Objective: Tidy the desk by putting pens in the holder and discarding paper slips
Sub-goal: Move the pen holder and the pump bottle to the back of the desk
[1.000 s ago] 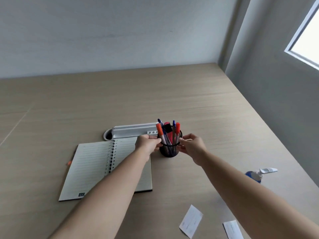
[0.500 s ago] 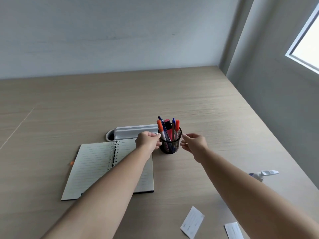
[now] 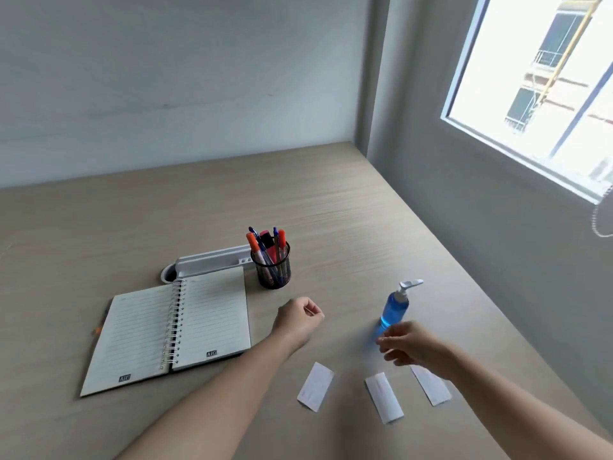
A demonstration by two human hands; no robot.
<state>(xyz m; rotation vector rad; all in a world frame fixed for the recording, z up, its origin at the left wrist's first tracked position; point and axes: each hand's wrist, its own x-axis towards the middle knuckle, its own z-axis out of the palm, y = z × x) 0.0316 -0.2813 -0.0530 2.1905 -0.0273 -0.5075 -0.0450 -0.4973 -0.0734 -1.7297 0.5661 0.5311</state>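
A black mesh pen holder (image 3: 274,269) stands upright in the middle of the desk with several orange, blue and red pens (image 3: 265,245) in it. Three white paper slips lie near the front edge: a left slip (image 3: 315,386), a middle slip (image 3: 384,397) and a right slip (image 3: 431,385). My left hand (image 3: 300,321) hovers in front of the holder, fingers loosely curled, holding nothing. My right hand (image 3: 412,344), blurred, is above the right slip with fingers spread and nothing in it. An orange pen tip (image 3: 98,330) peeks out from under the notebook's left edge.
An open spiral notebook (image 3: 172,327) lies left of the holder. Behind it are a white cable tray (image 3: 212,259) and a round cable hole (image 3: 169,273). A blue pump bottle (image 3: 394,305) stands just beyond my right hand. Walls close the desk at the back and right.
Both hands have let go of the pen holder and drawn back toward me. The right hand has swung right, over the slips. The view has tilted down and right, showing all three slips.
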